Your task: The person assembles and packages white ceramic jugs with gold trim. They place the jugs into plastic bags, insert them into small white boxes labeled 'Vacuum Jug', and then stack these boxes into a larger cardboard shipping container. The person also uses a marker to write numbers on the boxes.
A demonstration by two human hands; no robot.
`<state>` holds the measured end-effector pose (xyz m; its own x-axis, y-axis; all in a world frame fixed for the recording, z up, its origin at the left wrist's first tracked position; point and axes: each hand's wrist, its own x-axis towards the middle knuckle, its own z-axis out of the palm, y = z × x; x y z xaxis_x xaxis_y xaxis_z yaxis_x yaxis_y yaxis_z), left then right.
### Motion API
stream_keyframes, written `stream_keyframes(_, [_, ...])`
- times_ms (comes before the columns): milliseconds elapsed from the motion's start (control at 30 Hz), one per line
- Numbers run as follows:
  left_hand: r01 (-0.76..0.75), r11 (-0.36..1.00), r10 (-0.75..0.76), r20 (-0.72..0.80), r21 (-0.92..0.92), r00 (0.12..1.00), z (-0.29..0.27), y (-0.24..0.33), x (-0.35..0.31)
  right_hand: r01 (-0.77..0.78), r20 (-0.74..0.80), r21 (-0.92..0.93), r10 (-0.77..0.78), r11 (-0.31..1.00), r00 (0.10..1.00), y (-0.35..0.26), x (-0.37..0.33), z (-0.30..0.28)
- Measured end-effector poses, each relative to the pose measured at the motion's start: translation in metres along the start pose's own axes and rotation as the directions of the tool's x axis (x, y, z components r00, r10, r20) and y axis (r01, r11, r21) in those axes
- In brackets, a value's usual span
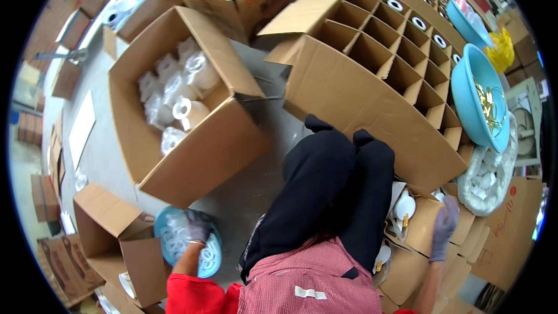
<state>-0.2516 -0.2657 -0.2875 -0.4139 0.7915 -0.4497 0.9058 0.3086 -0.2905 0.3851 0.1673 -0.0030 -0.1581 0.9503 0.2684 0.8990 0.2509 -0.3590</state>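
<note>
At the lower left, my left hand [199, 225] in a grey glove reaches into a light blue basin [218, 259] of white rings [177, 234]. Its fingers are blurred, so whether it grips a ring is unclear. On the right, my right hand [444, 227], also gloved, is over an open carton [414, 276]. Its fingers look stretched out, with nothing visible in them. Beside it in that carton are white round pieces with brass-coloured parts [404, 206], partly wrapped in clear plastic. A small white piece [438, 196] shows near the fingertips.
Ahead stands a large divided carton [372, 102], with white-ringed cylinders in some far cells. Another carton [203, 157] at left holds plastic-wrapped white parts. At right are a blue basin [468, 104] of brass pieces and a plastic-lined container [488, 189]. A small carton [142, 261] adjoins the ring basin.
</note>
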Motion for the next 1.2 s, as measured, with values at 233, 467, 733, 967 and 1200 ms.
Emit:
stream_keyframes(233, [-0.540, 0.720, 0.692, 0.385, -0.436, 0.611, -0.009, -0.016, 0.071, -0.624, 0.486, 0.419, 0.418, 0.659, 0.768, -0.107, -0.059, 0.115])
stream_keyframes(467, [-0.226, 0.481, 0.566, 0.104, -0.847, 0.818, -0.293, 0.144, 0.213, -0.974, 0.688, 0.015, 0.705, 0.226, 0.174, -0.092, -0.215, 0.196])
stream_keyframes(733, [-0.144, 0.459, 0.737, 0.286, -0.876, 0.613, -0.297, 0.172, 0.332, -0.971, 0.710, 0.009, 0.685, -0.239, -0.162, -0.173, -0.269, 0.222])
stream_keyframes(967, [-0.670, 0.360, 0.933, 0.249, -0.649, 0.260, -0.350, 0.256, 0.364, -0.918, 0.804, 0.075, 0.568, -0.389, -0.175, -0.226, -0.356, 0.245])
stream_keyframes(1200, [-0.791, 0.033, 0.995, -0.054, -0.611, 0.083, -0.432, 0.353, 0.278, -0.916, 0.777, 0.217, 0.627, -0.336, -0.046, -0.242, -0.409, 0.247])
